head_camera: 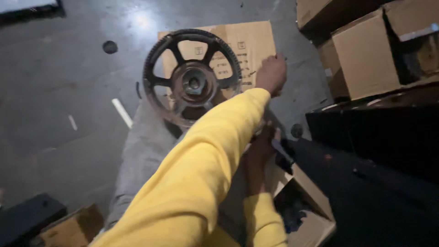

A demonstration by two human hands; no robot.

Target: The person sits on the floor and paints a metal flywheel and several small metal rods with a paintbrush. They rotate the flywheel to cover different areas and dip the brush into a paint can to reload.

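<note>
A dark toothed wheel [192,81] with several spokes and a metal hub lies over a flat sheet of cardboard [253,40] on the concrete floor. Its near rim rests at the end of a grey trouser leg [145,151]. My left hand [271,74], in a yellow sleeve, reaches across to the wheel's right side. Its fingers are curled against the cardboard, and I cannot see whether they hold anything. My right hand [266,142] is lower and partly hidden behind the left arm. It grips a dark flat object [282,154] beside an open box.
Closed and open cardboard boxes [366,55] stack at the upper right above a black surface [384,137]. An open box [315,215] sits at the lower right, another box [68,228] and a black block [27,215] at the lower left. A white strip [122,112] lies on the floor.
</note>
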